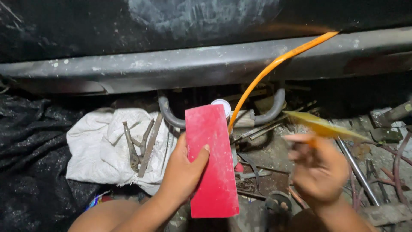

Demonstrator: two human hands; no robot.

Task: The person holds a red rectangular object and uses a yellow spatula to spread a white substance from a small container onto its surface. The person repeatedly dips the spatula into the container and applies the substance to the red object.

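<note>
My left hand (pixel 182 174) grips a flat red rectangular slab (pixel 212 161) by its left edge, thumb across its face, holding it upright in the middle of the view. To its right, my right hand (pixel 317 169) is blurred with motion and holds a thin yellow pointed blade-like piece (pixel 322 125) that sticks out up and to the right. The two hands are apart, with a gap between the red slab and the right hand.
An orange hose (pixel 274 66) runs from the upper right down behind the red slab. A white cloth sack (pixel 103 148) with pliers and metal tools (pixel 139 146) lies left. A grey metal beam (pixel 206 66) spans the top. Rods, wires and scrap (pixel 365 172) litter the dirty right side.
</note>
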